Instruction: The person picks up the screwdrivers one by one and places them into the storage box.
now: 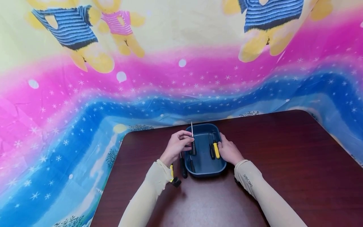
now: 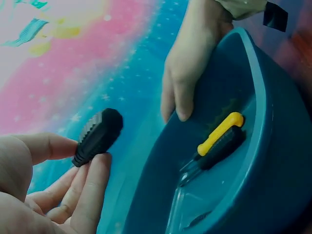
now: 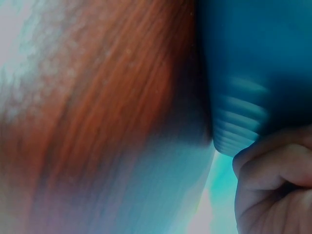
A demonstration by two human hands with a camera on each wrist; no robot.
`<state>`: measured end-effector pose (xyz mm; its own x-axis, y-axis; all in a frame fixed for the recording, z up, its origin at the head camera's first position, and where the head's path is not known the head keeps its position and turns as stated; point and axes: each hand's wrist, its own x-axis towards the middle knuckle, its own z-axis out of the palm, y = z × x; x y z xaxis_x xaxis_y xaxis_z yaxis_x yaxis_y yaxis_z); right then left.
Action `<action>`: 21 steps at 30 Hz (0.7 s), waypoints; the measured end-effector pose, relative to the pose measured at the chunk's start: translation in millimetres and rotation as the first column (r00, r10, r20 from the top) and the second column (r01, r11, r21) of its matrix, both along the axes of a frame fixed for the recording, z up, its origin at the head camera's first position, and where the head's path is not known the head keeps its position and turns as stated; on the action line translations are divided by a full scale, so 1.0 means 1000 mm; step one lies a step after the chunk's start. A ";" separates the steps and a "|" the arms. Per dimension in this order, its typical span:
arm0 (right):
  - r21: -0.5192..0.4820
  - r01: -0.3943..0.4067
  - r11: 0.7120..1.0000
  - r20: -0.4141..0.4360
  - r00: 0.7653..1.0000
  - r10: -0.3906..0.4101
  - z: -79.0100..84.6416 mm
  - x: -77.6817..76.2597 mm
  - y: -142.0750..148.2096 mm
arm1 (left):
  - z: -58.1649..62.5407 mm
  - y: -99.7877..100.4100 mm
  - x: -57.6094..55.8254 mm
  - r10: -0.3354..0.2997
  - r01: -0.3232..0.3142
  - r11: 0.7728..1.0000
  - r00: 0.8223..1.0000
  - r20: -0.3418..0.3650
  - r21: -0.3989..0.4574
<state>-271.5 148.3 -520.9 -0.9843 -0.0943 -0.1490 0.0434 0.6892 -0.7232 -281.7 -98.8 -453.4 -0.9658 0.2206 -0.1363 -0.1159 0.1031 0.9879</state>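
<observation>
My left hand (image 1: 177,145) pinches a screwdriver (image 1: 193,147) by its ribbed black handle, above the left side of a dark blue plastic bin (image 1: 202,173). Its metal shaft points toward the far side of the table. In the left wrist view the thumb and fingertips hold the black handle (image 2: 100,136). My right hand (image 1: 229,150) grips the bin's right wall at the rim. Inside the bin, near that wall, lie a yellow-handled screwdriver (image 1: 216,150) and a black-handled one (image 1: 211,152), side by side. Another small dark tool (image 2: 197,219) lies in the bin, partly hidden.
Just left of the bin, a black-handled tool (image 1: 183,168) lies on the dark red-brown table (image 1: 272,145). A yellow and black item (image 1: 171,171) shows by the left cuff; its kind is unclear. A printed cloth (image 1: 181,85) hangs behind the table's far edge.
</observation>
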 end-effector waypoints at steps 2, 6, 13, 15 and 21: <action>0.001 -0.002 1.000 0.002 1.000 0.002 0.000 0.000 0.000 | -0.002 0.008 -0.002 -0.012 0.013 1.000 1.000 0.017 -0.020; 0.004 -0.001 1.000 0.009 1.000 0.001 0.001 0.000 0.000 | -0.005 0.022 -0.008 -0.035 0.039 0.997 0.998 0.054 -0.063; 0.013 0.018 1.000 0.020 1.000 -0.018 0.002 0.000 -0.001 | -0.004 0.039 -0.019 -0.098 0.112 0.984 0.990 0.103 -0.138; 0.016 0.019 1.000 0.021 1.000 -0.019 0.002 0.000 -0.002 | -0.005 0.042 -0.022 -0.104 0.121 0.979 0.988 0.111 -0.164; 0.019 0.014 1.000 0.009 1.000 -0.014 0.002 -0.001 -0.002 | -0.009 0.049 -0.030 -0.110 0.147 0.966 0.978 0.178 -0.214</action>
